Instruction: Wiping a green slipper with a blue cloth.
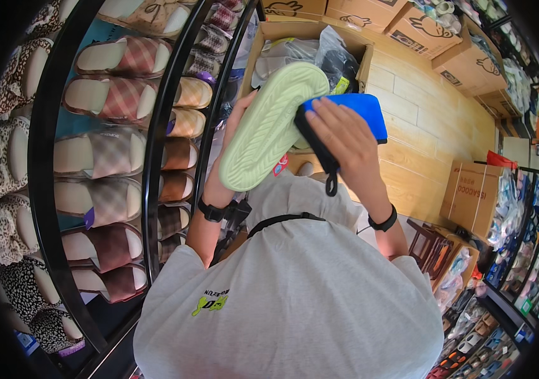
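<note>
My left hand [240, 111] grips a pale green slipper [269, 132] from behind, mostly hidden by it. The slipper is held up at a slant, its ridged sole facing me. In my right hand [345, 137] is a blue cleaning pad [366, 111] with black trim and a hanging black loop. My fingers lie over the black part, and the pad's left edge overlaps the sole; whether they touch I cannot tell. Behind the slipper stands an open cardboard box [366, 64] holding bagged footwear [338, 61]. A small red tag [280, 165] shows below the sole.
On my left, a black-framed rack [155, 118] carries rows of plaid slippers [120, 97]. Several cardboard cartons [423, 33] line the back of the wooden floor [416, 94]. At right are a strapped carton [468, 199], a dark wooden stool [428, 248] and more shoe racks [518, 241].
</note>
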`<state>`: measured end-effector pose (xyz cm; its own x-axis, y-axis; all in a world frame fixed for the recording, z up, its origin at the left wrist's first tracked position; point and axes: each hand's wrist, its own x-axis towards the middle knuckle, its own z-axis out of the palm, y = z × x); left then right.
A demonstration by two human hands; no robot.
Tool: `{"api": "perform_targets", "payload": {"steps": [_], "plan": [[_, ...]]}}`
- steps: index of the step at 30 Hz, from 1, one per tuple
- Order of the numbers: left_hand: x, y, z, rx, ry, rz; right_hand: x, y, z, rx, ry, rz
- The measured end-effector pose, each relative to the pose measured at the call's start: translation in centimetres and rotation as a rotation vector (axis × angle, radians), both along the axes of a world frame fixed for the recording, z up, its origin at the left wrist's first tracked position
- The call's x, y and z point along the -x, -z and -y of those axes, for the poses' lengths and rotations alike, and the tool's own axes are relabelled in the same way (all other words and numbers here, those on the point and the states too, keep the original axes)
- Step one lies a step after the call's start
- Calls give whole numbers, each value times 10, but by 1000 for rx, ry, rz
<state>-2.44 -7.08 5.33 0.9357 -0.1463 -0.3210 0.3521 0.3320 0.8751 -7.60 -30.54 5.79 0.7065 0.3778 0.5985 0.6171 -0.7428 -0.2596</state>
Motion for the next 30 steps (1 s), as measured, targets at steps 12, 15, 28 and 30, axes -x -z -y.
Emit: {"api": "perform_targets", "payload": {"steps": [12, 15, 28, 30], "plan": [[-12, 13, -23, 687, 368, -406, -6, 5, 18, 93, 30, -35], [14, -9, -4, 59, 126, -58, -10, -4, 20, 117, 120, -22], [-4, 68, -7, 137, 93, 255, 42, 8, -39, 25, -561, -42], [-18, 102, -12, 79, 94, 316, 45, 12, -45, 13, -585, -20]]}}
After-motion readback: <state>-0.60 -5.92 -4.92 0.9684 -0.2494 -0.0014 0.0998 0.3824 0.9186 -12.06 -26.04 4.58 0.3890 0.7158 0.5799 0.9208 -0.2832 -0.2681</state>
